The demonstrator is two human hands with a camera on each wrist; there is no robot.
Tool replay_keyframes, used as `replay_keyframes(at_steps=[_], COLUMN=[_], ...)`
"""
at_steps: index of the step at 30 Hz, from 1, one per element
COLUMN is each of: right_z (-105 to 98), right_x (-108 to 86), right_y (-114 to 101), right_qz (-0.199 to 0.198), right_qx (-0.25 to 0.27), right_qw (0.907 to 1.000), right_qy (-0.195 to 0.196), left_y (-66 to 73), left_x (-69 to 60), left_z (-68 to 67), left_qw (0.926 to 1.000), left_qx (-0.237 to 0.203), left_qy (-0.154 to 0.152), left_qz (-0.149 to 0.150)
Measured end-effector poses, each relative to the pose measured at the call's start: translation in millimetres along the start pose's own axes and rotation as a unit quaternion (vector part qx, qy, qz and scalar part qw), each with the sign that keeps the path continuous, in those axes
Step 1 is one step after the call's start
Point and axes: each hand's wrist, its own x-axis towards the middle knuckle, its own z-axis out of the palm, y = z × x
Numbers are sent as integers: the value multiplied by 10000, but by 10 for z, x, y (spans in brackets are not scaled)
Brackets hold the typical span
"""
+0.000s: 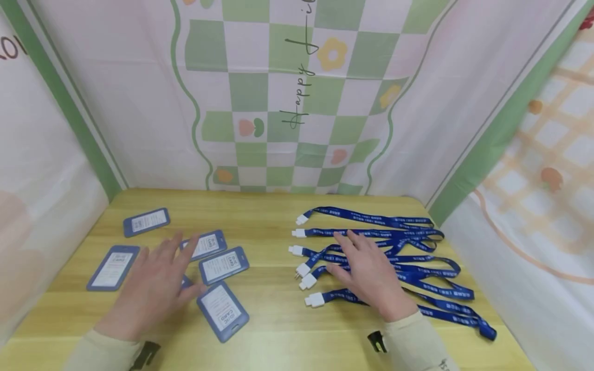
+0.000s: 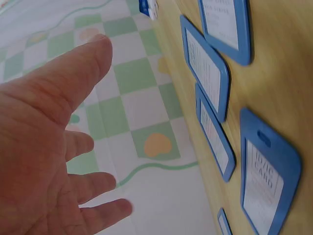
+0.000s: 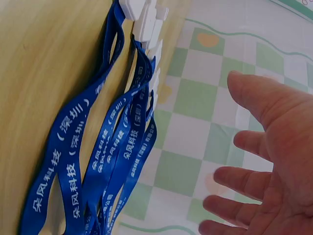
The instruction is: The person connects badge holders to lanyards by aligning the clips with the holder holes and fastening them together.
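Observation:
In the head view, my left hand point(image 1: 155, 283) is spread above several blue card holders, among them one at the left point(image 1: 113, 268) and one near the front point(image 1: 223, 311). The left wrist view shows that hand point(image 2: 44, 132) with fingers apart and holding nothing, a holder point(image 2: 269, 176) lying to its right. My right hand point(image 1: 368, 273) hovers over a row of blue lanyards point(image 1: 445, 309) with white clips point(image 1: 315, 300). Its fingers are extended in the right wrist view point(image 3: 274, 161), apart from the lanyards point(image 3: 73, 161). Part of one holder is hidden under my left hand.
The wooden table point(image 1: 274, 335) ends at the back against a green-and-white checked cloth point(image 1: 287, 103). White cloth with green bands hangs at both sides. One more blue card holder point(image 1: 146, 222) lies at the back left.

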Motion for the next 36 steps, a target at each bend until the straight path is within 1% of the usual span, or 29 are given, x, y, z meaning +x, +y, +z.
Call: replay_keyframes(at_steps=[3, 9, 12, 17, 22, 26, 29, 32, 36], right_z=[5, 59, 75, 89, 131, 175, 204, 222, 237], right_x=[-27, -69, -85, -113, -138, -146, -155, -171, -195], right_y=[-39, -121, -160, -207, -237, -261, -279, -296, -315], right_qz=[-94, -152, -206, -335, -640, -924, -990, -999, -981], right_qx=[16, 67, 149, 317, 358, 264, 282, 344, 337], right_qw=[9999, 9989, 9981, 9954, 9909, 9879, 9866, 9858, 9861], right_qy=[-60, -444, -562, -837, -1131, -1220, -1265, -1309, -1297], left_y=[41, 89, 116, 177, 240, 285, 317, 349, 387], left_x=[-8, -22, -31, -44, -59, -67, -68, -72, -85], left_z=[9, 71, 99, 126, 153, 182, 207, 234, 253], left_qw=[9998, 9987, 9979, 9966, 9945, 9923, 9905, 9892, 9881], left_qx=[-153, -400, -522, -589, -669, -708, -725, -730, -760], left_qy=[-49, -167, -236, -419, -566, -757, -868, -857, -854], left_qz=[80, 264, 314, 389, 579, 673, 783, 939, 1029])
